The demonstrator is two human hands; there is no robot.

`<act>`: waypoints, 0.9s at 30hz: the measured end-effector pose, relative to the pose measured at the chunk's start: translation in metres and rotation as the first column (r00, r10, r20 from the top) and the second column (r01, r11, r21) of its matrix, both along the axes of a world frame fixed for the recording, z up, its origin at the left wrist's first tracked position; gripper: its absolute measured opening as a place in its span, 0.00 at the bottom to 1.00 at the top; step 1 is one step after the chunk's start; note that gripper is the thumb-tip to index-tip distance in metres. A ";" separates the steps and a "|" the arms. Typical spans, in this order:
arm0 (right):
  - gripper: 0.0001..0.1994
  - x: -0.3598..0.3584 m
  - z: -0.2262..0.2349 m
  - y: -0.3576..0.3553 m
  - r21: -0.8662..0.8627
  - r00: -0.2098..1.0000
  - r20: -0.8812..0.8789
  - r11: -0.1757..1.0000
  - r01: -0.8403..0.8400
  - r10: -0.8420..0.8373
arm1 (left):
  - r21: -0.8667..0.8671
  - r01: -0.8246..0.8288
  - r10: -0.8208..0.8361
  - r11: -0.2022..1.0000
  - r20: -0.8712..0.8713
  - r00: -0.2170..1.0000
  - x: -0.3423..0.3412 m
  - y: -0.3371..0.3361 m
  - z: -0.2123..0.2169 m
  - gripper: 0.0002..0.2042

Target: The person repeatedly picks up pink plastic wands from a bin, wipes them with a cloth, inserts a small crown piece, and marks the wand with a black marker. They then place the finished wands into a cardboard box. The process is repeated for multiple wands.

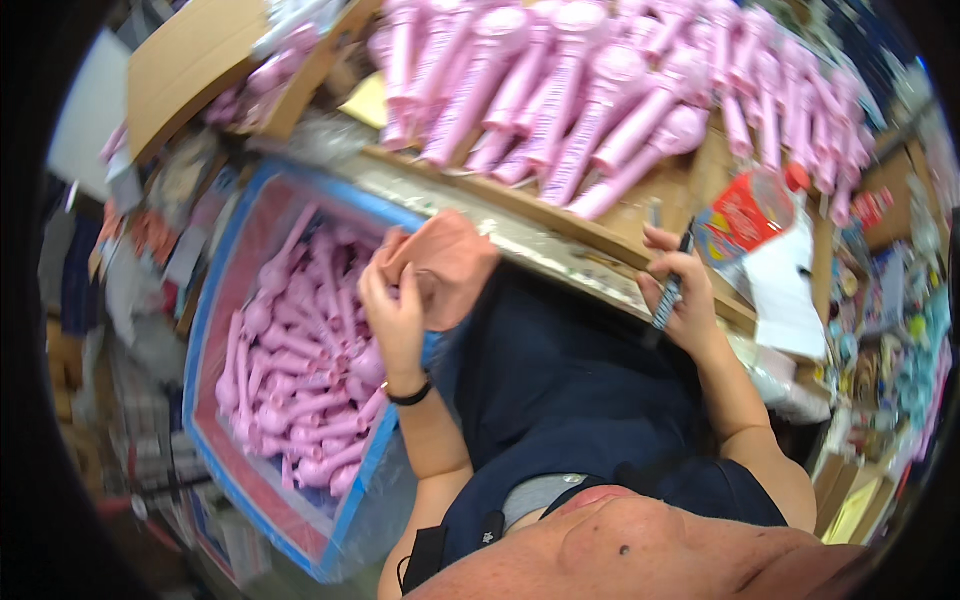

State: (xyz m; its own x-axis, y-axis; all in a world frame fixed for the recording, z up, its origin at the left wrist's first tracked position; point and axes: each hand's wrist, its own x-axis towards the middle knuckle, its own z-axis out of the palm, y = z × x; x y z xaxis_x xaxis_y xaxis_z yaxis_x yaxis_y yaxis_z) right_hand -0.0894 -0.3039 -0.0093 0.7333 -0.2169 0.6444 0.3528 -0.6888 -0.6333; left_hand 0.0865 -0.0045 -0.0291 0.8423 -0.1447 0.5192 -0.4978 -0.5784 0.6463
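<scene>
My left hand [395, 315] is closed on a crumpled salmon-orange cloth [460, 265], held above the near right corner of a blue-rimmed crate [345, 190]. Inside the crate lies a heap of pink plastic pieces [310, 375], each a tube with a rounded end. My right hand [692, 290] grips a black marker pen [668, 303] near the table's front edge; whether its tip is capped is too blurred to tell. Beyond both hands, many similar pink pieces [560, 110] lie side by side on the table, some with dark print along the tube.
A clear bottle with a red label [750, 215] lies beside the right hand, near white paper [785, 300]. The table has a raised wooden front edge [560, 225]. An opened cardboard box [195, 70] stands at the far left. Assorted items [890, 350] crowd the right.
</scene>
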 end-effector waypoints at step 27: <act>0.20 -0.156 0.011 -0.126 0.180 0.949 -0.191 0.942 0.283 -0.249 | -0.308 0.717 -0.412 0.625 0.650 0.638 -0.102 -0.089 0.118 0.15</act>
State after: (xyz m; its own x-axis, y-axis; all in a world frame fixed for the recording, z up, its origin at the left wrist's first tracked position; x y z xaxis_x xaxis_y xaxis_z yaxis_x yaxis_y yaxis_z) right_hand -0.2458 -0.4302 0.0018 0.7218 -0.5318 0.4429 0.0542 -0.5945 -0.8022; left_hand -0.0152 -0.0932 0.0885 0.2892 -0.0935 0.9527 -0.9129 0.2725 0.3039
